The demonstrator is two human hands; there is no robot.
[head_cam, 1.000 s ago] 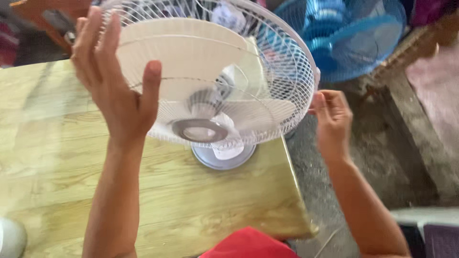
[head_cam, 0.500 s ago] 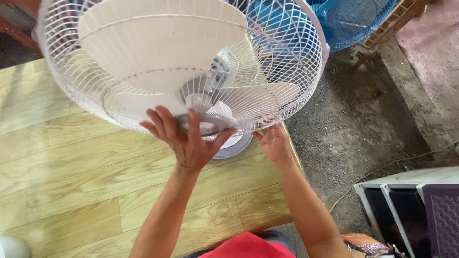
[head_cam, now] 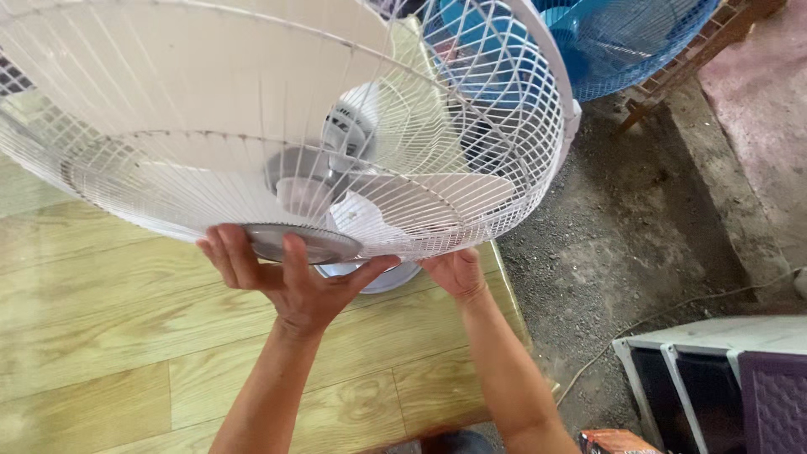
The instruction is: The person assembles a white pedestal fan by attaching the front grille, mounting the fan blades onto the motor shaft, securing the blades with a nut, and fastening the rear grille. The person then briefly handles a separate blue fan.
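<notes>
Left hand: my left hand is spread flat against the grey disc at the centre of the fan grille, fingers released.
Right hand: my right hand grips the grille's lower edge.
Fan: it stands on the table, tilted toward me.
Behind: a blue fan.

L hand under white fan guard, R hand on rim, wood table
</notes>
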